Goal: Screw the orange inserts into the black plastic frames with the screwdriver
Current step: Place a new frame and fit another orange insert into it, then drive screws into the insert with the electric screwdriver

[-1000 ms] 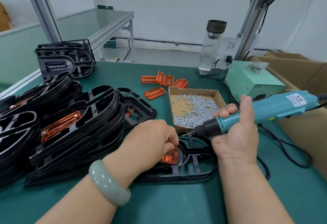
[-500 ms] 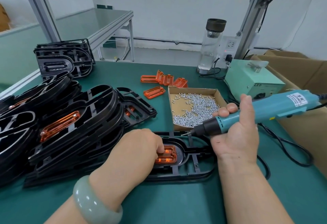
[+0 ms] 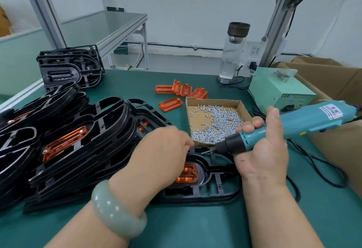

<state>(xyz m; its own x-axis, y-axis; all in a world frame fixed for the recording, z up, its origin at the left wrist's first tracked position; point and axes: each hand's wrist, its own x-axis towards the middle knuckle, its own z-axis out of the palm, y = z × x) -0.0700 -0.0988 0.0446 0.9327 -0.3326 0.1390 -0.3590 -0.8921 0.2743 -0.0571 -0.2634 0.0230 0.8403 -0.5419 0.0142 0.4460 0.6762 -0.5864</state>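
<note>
A black plastic frame [image 3: 215, 195] lies flat on the green mat in front of me, with an orange insert [image 3: 187, 175] seated in its rounded pocket. My left hand [image 3: 162, 153], motion-blurred with its back toward me, hovers above the frame's left end. Its fingertips are at the near edge of the cardboard screw tray [image 3: 212, 100]; the fingers are hidden. My right hand [image 3: 264, 150] grips the teal electric screwdriver [image 3: 305, 122], whose bit points left just above the frame's far edge.
A big pile of black frames [image 3: 78, 140], some with orange inserts, fills the left. More frames [image 3: 68, 69] stand upright behind it. Loose orange inserts [image 3: 182, 91] lie behind the tray. A bottle [image 3: 234, 52], a green power box [image 3: 278, 89], a cable [image 3: 323, 167] and cardboard cartons [image 3: 342, 83] sit to the right.
My left hand has left the orange insert and moved up and right toward the screw tray. The right hand and screwdriver have barely moved.
</note>
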